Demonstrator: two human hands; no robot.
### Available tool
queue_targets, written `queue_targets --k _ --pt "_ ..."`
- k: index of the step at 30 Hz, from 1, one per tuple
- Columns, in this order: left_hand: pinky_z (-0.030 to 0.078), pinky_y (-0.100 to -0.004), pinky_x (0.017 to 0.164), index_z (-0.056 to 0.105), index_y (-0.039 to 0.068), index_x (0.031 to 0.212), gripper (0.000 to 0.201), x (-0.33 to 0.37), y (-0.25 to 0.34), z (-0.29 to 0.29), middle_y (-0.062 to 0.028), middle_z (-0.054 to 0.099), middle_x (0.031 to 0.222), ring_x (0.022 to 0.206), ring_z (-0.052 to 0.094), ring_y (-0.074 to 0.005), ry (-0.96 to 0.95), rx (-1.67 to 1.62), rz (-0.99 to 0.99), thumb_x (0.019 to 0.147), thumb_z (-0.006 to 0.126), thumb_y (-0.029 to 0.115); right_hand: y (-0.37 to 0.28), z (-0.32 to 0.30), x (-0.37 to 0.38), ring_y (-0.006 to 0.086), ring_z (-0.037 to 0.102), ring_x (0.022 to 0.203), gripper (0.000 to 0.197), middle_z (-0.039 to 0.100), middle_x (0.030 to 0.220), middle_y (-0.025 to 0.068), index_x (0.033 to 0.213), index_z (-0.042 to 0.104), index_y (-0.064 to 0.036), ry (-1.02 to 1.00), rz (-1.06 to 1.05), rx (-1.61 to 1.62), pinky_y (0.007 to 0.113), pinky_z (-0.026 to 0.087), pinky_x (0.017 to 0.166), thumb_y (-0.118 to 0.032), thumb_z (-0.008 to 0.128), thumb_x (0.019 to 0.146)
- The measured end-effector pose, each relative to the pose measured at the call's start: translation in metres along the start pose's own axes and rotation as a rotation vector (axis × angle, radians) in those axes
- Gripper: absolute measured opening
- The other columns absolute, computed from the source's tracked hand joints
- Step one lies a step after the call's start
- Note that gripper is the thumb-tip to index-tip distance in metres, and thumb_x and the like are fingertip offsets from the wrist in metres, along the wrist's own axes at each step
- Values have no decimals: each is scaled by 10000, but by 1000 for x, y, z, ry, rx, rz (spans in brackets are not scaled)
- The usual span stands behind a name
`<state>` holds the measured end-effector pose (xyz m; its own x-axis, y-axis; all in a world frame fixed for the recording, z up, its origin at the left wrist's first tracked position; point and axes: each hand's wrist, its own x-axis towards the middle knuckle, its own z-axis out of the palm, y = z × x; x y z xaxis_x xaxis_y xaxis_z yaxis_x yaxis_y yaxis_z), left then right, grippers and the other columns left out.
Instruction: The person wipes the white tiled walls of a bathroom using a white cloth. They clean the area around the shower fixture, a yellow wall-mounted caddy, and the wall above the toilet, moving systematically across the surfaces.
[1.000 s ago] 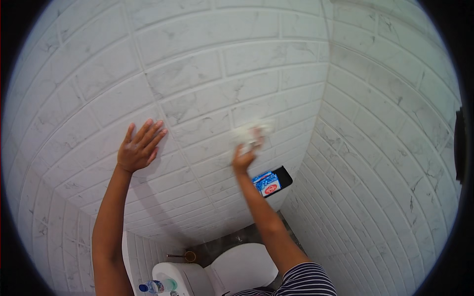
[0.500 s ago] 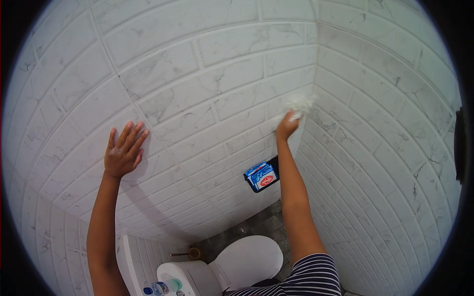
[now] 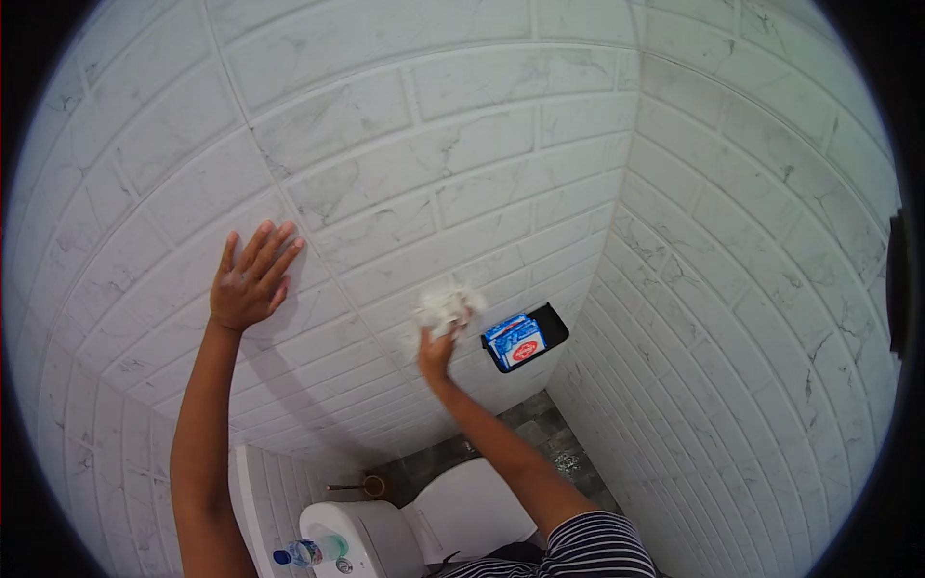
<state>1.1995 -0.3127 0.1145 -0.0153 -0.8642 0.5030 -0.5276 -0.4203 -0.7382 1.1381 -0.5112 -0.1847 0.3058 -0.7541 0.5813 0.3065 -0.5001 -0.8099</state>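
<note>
Against the white marbled tile wall (image 3: 385, 212), my left hand (image 3: 252, 276) rests flat with its fingers spread. My right hand (image 3: 438, 349) is closed around a crumpled white cloth (image 3: 450, 306), pressed to the same wall and a little blurred. The cloth's exact kind is hard to make out. Just right of that hand, a small black shelf (image 3: 552, 326) is fixed to the wall and holds blue, white and red packets (image 3: 515, 341).
Below stands a white toilet (image 3: 461, 501) with its lid down. A clear bottle with a blue cap (image 3: 306, 552) lies on the tank. A dipper-like brown thing (image 3: 374, 485) sits by the wall over the dark tiled floor (image 3: 540, 424). A second tiled wall (image 3: 732, 318) rises at right.
My right hand with the cloth has swept left and down, from near the corner to left of the shelf. The left hand stays on the wall. The whole black shelf now shows.
</note>
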Motion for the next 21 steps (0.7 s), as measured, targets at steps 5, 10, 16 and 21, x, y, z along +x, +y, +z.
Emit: queue_targets --k 5,10,16,21 --pt "129 -471 1076 440 224 1298 573 0 0 -3 3 378 1379 1306 295 -193 -9 1 -11 740 567 235 48 -67 157 336 408 1189 579 385 1290 276 1287 309 106 567 195 11 366 304 1007 -239 531 879" --pt "111 -466 1085 430 241 1304 567 2 1 1 24 384 1374 1293 316 -175 33 28 -8 748 543 248 52 -135 287 304 568 900 430 578 1042 212 1089 511 95 788 475 142 355 434 812 -254 569 845" --pt "107 -455 1090 428 248 1303 570 -3 1 -3 33 380 1376 1294 312 -167 15 51 -8 744 538 244 -80 -40 243 304 571 992 429 567 1103 207 1155 462 89 615 -399 -52 363 416 884 -127 592 807" --pt "130 -462 1085 437 217 1294 566 -6 -1 1 13 375 1378 1296 306 -186 22 22 -10 741 551 254 -156 10 158 284 390 1238 560 477 1256 137 1229 478 -73 -251 -1065 -128 498 263 1008 -191 608 696"
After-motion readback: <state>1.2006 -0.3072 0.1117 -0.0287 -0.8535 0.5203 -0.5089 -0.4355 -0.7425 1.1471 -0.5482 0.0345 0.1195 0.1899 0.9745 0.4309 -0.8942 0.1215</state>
